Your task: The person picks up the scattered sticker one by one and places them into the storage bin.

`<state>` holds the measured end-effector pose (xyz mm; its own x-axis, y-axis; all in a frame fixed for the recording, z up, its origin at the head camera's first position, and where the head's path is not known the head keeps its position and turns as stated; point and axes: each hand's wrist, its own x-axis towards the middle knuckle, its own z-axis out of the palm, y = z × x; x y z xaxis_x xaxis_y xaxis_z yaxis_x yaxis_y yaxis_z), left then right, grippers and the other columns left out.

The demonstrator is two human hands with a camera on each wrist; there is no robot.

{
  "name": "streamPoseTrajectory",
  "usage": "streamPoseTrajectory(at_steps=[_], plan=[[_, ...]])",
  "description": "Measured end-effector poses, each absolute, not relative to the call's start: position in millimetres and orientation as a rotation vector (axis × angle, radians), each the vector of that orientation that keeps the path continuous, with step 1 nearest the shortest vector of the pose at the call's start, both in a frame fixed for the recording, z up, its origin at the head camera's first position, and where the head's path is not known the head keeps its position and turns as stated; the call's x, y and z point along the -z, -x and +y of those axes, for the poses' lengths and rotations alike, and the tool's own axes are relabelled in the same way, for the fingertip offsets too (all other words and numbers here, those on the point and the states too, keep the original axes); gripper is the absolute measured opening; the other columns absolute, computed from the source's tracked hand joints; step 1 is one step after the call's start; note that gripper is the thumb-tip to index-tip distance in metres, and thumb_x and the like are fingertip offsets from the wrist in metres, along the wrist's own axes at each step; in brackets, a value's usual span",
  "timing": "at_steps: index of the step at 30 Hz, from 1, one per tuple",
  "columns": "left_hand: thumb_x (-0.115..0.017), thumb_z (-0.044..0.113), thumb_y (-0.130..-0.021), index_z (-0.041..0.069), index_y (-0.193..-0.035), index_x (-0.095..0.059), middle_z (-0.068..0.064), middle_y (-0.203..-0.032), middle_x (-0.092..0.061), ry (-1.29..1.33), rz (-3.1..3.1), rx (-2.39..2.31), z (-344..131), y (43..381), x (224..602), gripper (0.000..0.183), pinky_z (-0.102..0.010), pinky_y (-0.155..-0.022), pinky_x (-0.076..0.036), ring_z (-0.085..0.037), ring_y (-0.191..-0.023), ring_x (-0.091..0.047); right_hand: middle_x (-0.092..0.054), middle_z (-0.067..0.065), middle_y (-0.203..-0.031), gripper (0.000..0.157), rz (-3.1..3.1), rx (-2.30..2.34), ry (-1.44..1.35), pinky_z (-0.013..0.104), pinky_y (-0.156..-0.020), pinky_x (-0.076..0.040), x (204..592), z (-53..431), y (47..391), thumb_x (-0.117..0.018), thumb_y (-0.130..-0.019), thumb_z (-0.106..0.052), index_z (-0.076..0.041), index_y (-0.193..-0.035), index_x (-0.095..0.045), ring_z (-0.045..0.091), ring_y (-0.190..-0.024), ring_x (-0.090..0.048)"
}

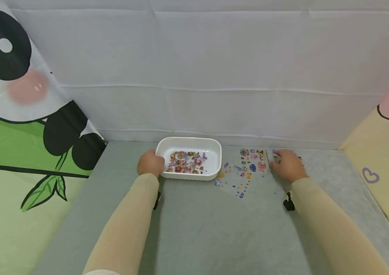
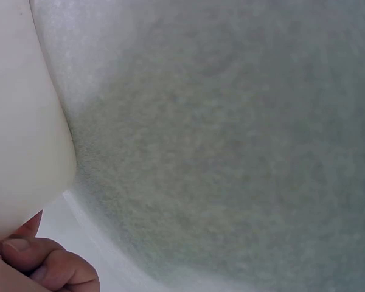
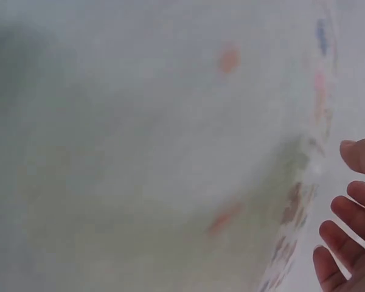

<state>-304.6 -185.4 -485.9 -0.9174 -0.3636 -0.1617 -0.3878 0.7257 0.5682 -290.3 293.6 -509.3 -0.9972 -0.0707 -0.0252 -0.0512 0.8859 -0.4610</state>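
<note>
A white rectangular tray [image 1: 211,176] stands at the back of the table, with a heap of small colourful sticker-like pieces [image 1: 185,162] inside. My left hand [image 1: 150,163] grips its left end. In the left wrist view the tray's wall [image 2: 24,109] fills the left side, and the curled fingers [image 2: 67,267] are at its edge. More small flat pieces [image 1: 252,167] lie spread on the table to the right of the tray. My right hand [image 1: 289,165] is over the right end of this spread. Its fingers [image 3: 344,246] look loosely extended and apart in the right wrist view, with nothing seen between them.
A grey cloth covers the table [image 1: 208,229]. Behind it hangs a white creased curtain [image 1: 215,68]. Printed cloths with a cartoon face [image 1: 15,91] on the left and a heart [image 1: 370,175] on the right flank the table.
</note>
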Motion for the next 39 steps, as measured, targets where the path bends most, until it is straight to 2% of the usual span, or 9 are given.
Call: streamPoseTrajectory(at_steps=[12, 20, 28, 39], plan=[[-0.053, 0.015, -0.096, 0.002, -0.133, -0.066, -0.020, -0.121, -0.070, 0.643, 2.888, -0.947, -186, 303, 487, 0.041, -0.055, -0.088, -0.054, -0.037, -0.105, -0.066, -0.051, 0.031, -0.146, 0.060, 2.954, 0.617, 0.151, 0.066, -0.108, -0.035, 500, 271, 315, -0.070, -0.096, -0.024, 0.006, -0.145, -0.051, 0.053, -0.134, -0.044], [-0.054, 0.015, -0.095, 0.002, -0.134, -0.066, -0.019, -0.123, -0.070, 0.657, 2.897, -0.925, -184, 304, 488, 0.043, -0.054, -0.093, -0.052, -0.037, -0.109, -0.065, -0.050, 0.032, -0.146, 0.061, 2.897, 0.568, 0.143, 0.067, -0.107, -0.036, 500, 271, 324, -0.069, -0.095, -0.020, 0.007, -0.146, -0.050, 0.053, -0.134, -0.044], [-0.055, 0.015, -0.095, 0.003, -0.133, -0.066, -0.018, -0.123, -0.070, 0.638, 2.912, -0.899, -180, 307, 485, 0.042, -0.054, -0.093, -0.052, -0.036, -0.108, -0.066, -0.046, 0.034, -0.147, 0.057, 2.893, 0.462, 0.159, 0.072, -0.103, -0.036, 500, 271, 327, -0.064, -0.097, -0.016, 0.009, -0.146, -0.048, 0.056, -0.133, -0.042], [-0.054, 0.015, -0.095, 0.003, -0.131, -0.067, -0.018, -0.119, -0.071, 0.643, 2.923, -0.884, -186, 307, 484, 0.040, -0.054, -0.090, -0.053, -0.035, -0.104, -0.066, -0.052, 0.033, -0.143, 0.055, 2.862, 0.461, 0.167, 0.073, -0.102, -0.037, 510, 268, 331, -0.061, -0.096, -0.017, 0.005, -0.146, -0.049, 0.054, -0.130, -0.047]])
